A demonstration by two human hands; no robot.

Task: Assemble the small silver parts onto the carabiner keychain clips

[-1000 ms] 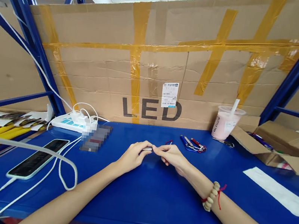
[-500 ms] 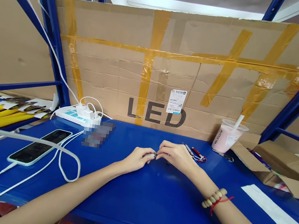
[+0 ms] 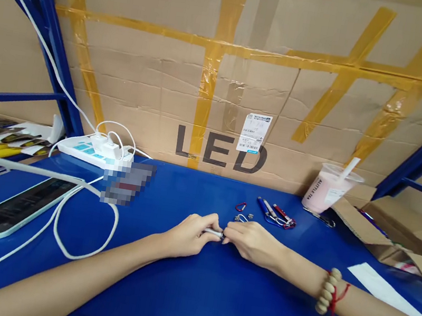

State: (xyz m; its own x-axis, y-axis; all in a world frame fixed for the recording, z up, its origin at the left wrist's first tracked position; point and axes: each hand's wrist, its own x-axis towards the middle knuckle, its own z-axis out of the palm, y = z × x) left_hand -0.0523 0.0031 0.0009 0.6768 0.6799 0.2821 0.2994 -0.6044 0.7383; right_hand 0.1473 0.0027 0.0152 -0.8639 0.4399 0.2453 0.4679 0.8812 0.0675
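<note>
My left hand [image 3: 193, 235] is closed around a slim silver metal tube [image 3: 213, 231], thumb and fingers pinching it. Its right end points at my right hand [image 3: 251, 242], whose fingers are closed together around the dark tip there; whatever else they hold is hidden. Just beyond the hands lie a small red carabiner [image 3: 241, 206] and several tiny metal pieces [image 3: 242, 218]. Further right, a blue pen-like tube [image 3: 263, 207] and a red one [image 3: 282, 215] rest in a group with a silver one and clips.
A cup of pink drink [image 3: 328, 190] stands at the back right by an open cardboard box [image 3: 403, 231]. A white paper strip [image 3: 386, 290] lies at right. At left are a charging phone [image 3: 19, 206], loose white cables and a power strip [image 3: 95, 150]. A big cardboard panel [image 3: 145, 89] closes the back.
My view has tilted downward. My right hand has turned lower, showing more of the silver tube and uncovering the red carabiner and small metal pieces behind it.
</note>
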